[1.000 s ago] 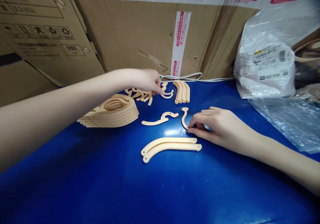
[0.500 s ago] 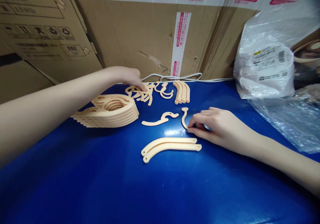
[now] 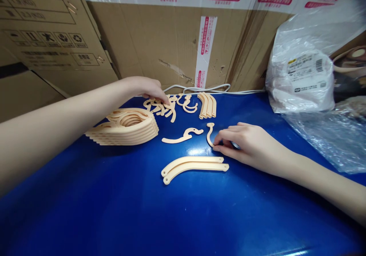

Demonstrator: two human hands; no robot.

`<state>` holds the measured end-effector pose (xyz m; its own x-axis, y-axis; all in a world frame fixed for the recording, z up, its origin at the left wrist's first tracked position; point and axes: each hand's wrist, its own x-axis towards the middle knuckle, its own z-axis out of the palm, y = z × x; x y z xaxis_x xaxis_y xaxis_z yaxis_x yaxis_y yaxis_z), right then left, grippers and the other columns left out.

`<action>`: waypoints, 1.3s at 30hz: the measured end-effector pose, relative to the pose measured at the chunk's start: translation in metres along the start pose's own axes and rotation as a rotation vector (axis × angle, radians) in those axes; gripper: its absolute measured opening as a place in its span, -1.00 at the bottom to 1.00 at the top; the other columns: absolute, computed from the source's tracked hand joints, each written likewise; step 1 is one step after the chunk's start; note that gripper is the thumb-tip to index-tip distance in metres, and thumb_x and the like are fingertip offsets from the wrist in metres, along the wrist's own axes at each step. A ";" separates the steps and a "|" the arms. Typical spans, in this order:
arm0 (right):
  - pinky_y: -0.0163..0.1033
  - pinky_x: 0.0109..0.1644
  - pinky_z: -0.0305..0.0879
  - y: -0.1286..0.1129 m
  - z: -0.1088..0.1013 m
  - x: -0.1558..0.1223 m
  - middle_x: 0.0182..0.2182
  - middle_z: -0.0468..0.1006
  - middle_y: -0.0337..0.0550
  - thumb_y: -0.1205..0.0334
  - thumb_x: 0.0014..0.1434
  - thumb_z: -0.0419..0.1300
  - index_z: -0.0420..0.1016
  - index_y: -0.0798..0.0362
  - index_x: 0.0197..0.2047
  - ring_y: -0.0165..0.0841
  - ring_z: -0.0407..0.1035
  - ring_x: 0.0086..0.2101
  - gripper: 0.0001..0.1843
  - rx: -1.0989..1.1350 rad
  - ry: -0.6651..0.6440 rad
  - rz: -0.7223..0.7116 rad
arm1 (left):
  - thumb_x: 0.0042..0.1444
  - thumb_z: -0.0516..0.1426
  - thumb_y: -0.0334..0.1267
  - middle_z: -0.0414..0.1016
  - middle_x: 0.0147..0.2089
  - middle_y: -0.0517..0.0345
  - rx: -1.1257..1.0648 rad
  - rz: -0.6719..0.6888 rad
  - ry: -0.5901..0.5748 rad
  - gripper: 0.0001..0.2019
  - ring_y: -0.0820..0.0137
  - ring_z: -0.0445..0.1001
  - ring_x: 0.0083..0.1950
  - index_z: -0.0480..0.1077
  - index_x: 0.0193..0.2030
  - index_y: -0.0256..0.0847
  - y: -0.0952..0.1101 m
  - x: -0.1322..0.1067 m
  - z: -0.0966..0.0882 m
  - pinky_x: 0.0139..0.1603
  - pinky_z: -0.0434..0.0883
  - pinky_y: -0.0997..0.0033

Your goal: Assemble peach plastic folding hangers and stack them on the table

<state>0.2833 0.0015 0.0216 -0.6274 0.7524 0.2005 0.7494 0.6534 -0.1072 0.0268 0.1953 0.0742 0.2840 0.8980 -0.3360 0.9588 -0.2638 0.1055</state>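
Observation:
My right hand [image 3: 243, 143] is closed, thumb and fingertips pinching the lower end of a beige hanger hook [image 3: 210, 136] that lies on the blue table. At the back, my left hand [image 3: 151, 89] reaches into a pile of curved beige hanger pieces [image 3: 160, 107], its fingers closed on one curved piece [image 3: 173, 114]; the fingertips are partly hidden. Between the hands lies a single curved beige piece with a bent end [image 3: 183, 137]. Nearer to me, two long beige hanger arms [image 3: 194, 166] rest side by side.
A stack of beige hangers [image 3: 126, 132] stands under my left forearm. Several hanger arms [image 3: 208, 105] and loose hooks [image 3: 188, 104] lie at the back, before a white cable [image 3: 197, 88] and cardboard boxes [image 3: 160, 31]. Plastic-wrapped goods [image 3: 303, 77] sit at the right.
The piece at my left fingertips has shifted slightly toward me and to the right. My right hand stays on the hook; the view has moved a little.

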 end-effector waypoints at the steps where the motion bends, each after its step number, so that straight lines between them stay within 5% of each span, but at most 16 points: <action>1: -0.25 -0.21 0.24 0.000 0.000 0.000 -0.41 0.57 -0.22 0.21 0.33 0.14 0.48 0.02 -0.23 -0.35 0.44 -0.40 -0.87 0.000 -0.003 0.000 | -0.23 0.23 0.12 0.53 -0.40 0.04 -0.018 0.001 0.004 -0.65 0.16 0.46 -0.24 0.50 -0.52 -0.15 0.001 -0.001 0.000 -0.31 0.23 0.31; 7: -0.26 -0.23 0.23 -0.001 -0.001 0.000 -0.41 0.57 -0.22 0.20 0.34 0.13 0.48 0.02 -0.22 -0.35 0.43 -0.41 -0.86 -0.008 -0.018 0.010 | -0.02 0.19 0.07 0.52 -0.38 0.15 -0.246 0.185 0.059 -0.68 0.35 0.35 -0.26 0.53 -0.38 -0.17 0.003 -0.020 -0.010 -0.27 0.26 0.35; 12: -0.24 -0.21 0.22 0.000 -0.001 -0.001 -0.39 0.58 -0.23 0.18 0.34 0.13 0.48 0.01 -0.21 -0.34 0.43 -0.39 -0.86 -0.013 -0.025 0.022 | 0.08 0.20 0.03 0.56 -0.22 0.16 -0.291 0.375 0.298 -0.67 0.43 0.30 -0.29 0.58 -0.16 -0.15 0.024 -0.055 -0.014 -0.26 0.26 0.38; 14: -0.23 -0.21 0.22 0.001 0.000 0.000 -0.38 0.58 -0.24 0.17 0.34 0.13 0.48 0.01 -0.22 -0.33 0.43 -0.39 -0.85 -0.011 -0.023 0.020 | 0.17 0.15 0.03 0.56 -0.25 0.15 -0.297 0.473 0.273 -0.62 0.46 0.32 -0.31 0.56 -0.05 -0.18 0.039 -0.070 -0.005 -0.25 0.25 0.40; 17: -0.23 -0.21 0.22 0.001 0.002 0.000 -0.39 0.58 -0.25 0.18 0.34 0.12 0.48 0.01 -0.22 -0.33 0.42 -0.40 -0.85 -0.011 -0.019 0.015 | 0.10 0.22 -0.05 0.49 -0.47 0.22 -0.217 0.499 0.221 -0.72 0.50 0.30 -0.46 0.61 -0.23 -0.21 0.058 -0.088 0.018 -0.37 0.19 0.44; 24: -0.24 -0.23 0.20 0.000 0.001 -0.001 -0.40 0.58 -0.24 0.17 0.34 0.12 0.47 0.01 -0.23 -0.34 0.42 -0.42 -0.84 -0.019 -0.016 0.002 | 0.16 0.20 -0.19 0.62 -0.33 0.26 -0.129 0.546 0.193 -0.86 0.43 0.46 -0.36 0.62 -0.28 -0.08 0.067 -0.096 0.061 -0.40 0.19 0.45; 33: -0.22 -0.22 0.21 0.000 0.001 -0.002 -0.42 0.56 -0.25 0.16 0.34 0.13 0.47 0.02 -0.23 -0.33 0.41 -0.42 -0.84 -0.013 -0.016 0.011 | 0.22 0.19 -0.25 0.61 -0.25 0.21 0.002 0.553 0.340 -0.90 0.31 0.50 -0.19 0.56 -0.24 -0.13 0.065 -0.101 0.082 -0.33 0.17 0.39; 39: -0.22 -0.22 0.22 -0.001 0.002 -0.001 -0.41 0.56 -0.25 0.18 0.34 0.14 0.48 0.02 -0.24 -0.34 0.41 -0.41 -0.85 -0.004 0.022 -0.012 | 0.33 0.06 -0.25 0.53 -0.14 0.13 0.130 0.632 0.554 -0.83 0.27 0.48 -0.11 0.48 -0.17 -0.17 0.052 -0.126 0.086 -0.26 0.25 0.37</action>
<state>0.2831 0.0002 0.0191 -0.6314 0.7425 0.2234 0.7428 0.6619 -0.1004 0.0417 0.0376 0.0418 0.7550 0.6018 0.2602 0.6235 -0.7818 -0.0009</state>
